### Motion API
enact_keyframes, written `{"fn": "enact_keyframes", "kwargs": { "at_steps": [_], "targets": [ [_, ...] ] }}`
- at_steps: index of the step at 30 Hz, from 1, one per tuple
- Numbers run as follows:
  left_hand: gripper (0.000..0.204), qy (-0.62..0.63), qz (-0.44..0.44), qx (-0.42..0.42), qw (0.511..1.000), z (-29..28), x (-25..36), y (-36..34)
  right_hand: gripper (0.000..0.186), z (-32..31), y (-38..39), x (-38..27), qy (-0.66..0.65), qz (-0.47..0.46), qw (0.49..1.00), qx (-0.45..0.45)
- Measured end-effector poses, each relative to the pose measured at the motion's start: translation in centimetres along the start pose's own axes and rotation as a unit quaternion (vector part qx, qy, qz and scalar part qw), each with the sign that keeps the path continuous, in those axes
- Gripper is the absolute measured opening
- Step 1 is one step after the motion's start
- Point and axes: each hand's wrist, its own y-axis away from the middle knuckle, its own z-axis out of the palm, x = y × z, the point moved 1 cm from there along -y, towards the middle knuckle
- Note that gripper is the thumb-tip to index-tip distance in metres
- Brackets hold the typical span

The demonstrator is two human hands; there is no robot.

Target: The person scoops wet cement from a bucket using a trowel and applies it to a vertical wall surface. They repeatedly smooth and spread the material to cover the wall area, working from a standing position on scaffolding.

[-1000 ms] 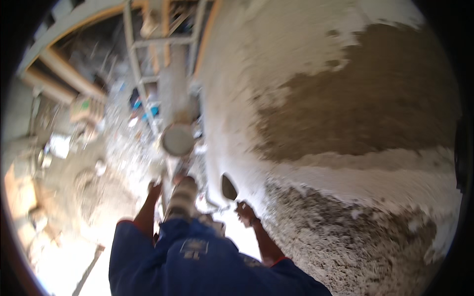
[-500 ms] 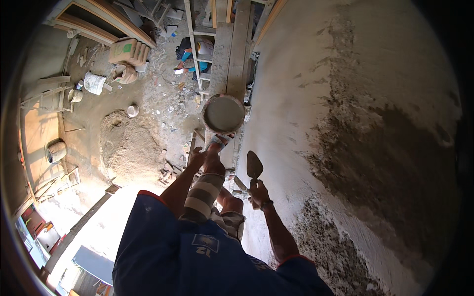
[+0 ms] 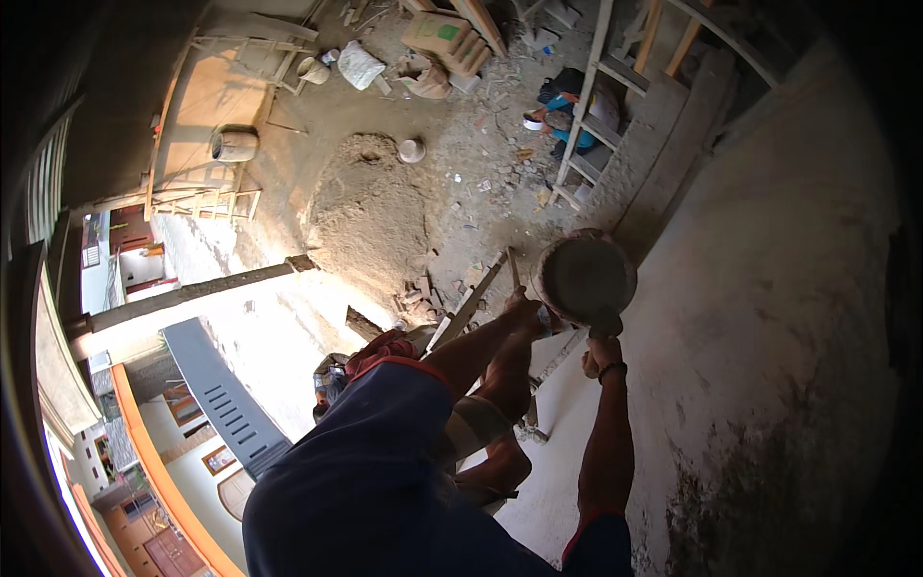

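Note:
My right hand (image 3: pixel 603 354) is closed round the handle of a pointed trowel (image 3: pixel 605 322). The trowel's blade lies at the near edge of a round bucket (image 3: pixel 547 296), over the grey wet mortar (image 3: pixel 585 272) that fills it. My left hand (image 3: pixel 520 308) is to the left of the bucket, beside a thin wooden piece (image 3: pixel 511 266); its fingers are dark and partly hidden, so a grip cannot be made out. Just beyond the bucket run mortar-stained planks (image 3: pixel 663 159). On the right rises a plastered wall (image 3: pixel 760 279), smooth in places and rough and dark lower down.
Far below, a sand heap (image 3: pixel 370 216) covers part of the floor, with a pail (image 3: pixel 411 150) beside it. A wooden ladder (image 3: pixel 584 120) stands near a crouching person (image 3: pixel 558 120). Stacked bags (image 3: pixel 447 38) and a barrel (image 3: pixel 234 144) are farther off.
My view has turned left, bringing the houses outside into sight. My right hand has carried the trowel from beside the wall to the bucket, and its blade now meets the mortar.

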Motion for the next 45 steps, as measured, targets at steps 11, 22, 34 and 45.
{"fn": "enact_keyframes", "kwargs": {
  "at_steps": [11,22,34,45],
  "targets": [
    [0.065,0.036,0.029,0.026,0.999,1.7,1.3,-5.5,0.041,1.5,-11.7,-0.5,0.305,-0.174,0.934,0.065],
    [0.036,0.479,0.171,-0.035,0.860,6.1,-6.3,-9.9,0.059,3.9,-3.3,-1.8,0.539,-0.252,0.800,0.076],
    [0.029,0.485,0.100,-0.196,0.846,6.0,0.7,-2.0,0.032,2.4,-5.5,-3.1,0.499,-0.300,0.811,0.064],
    [0.024,0.112,0.466,-0.014,0.878,11.4,0.3,-5.1,0.056,-5.0,10.7,8.3,0.088,-0.259,0.953,0.129]
  ]
}}
